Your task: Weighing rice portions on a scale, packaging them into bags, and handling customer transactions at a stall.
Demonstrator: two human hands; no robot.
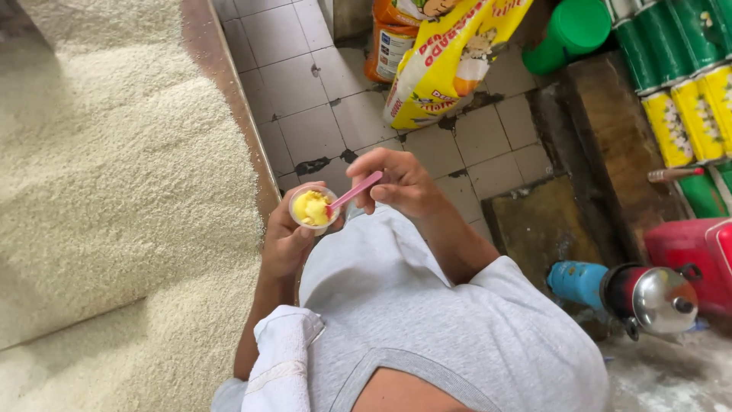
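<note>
Underfoot, a floor [305,99] of pale square tiles, grimy and chipped along the joints. To the left, a broad heap of white rice [114,191] held back by a reddish-brown edge board [236,107]. Top centre, a yellow printed sack [446,61] leaning on the tiles, with an orange bag [389,42] just behind it. Further right, a green plastic tub [572,30] lying tilted, and beside it rows of green and yellow tins [686,76] stacked close together. Lower right, a dark worn wooden stand [610,145], a red container [690,252], and a blue flask [576,282] lying on its side next to a dark pot with a shiny steel lid [659,299]. Over the grey shirt [427,320], a white cloth [282,358] draped at the shoulder.

In front of the chest, above the tiles and just beside the rice heap's edge: a small clear plastic cup [313,208], round-rimmed, filled with a bright yellow, creamy-looking dessert. Left hand [286,240] wrapped around the cup from below, fingers closed on its wall. Right hand [400,183] pinched shut on the handle of a slim pink spoon [354,191], whose tip dips into the yellow filling. Spoon slanted, handle rising toward the right.
</note>
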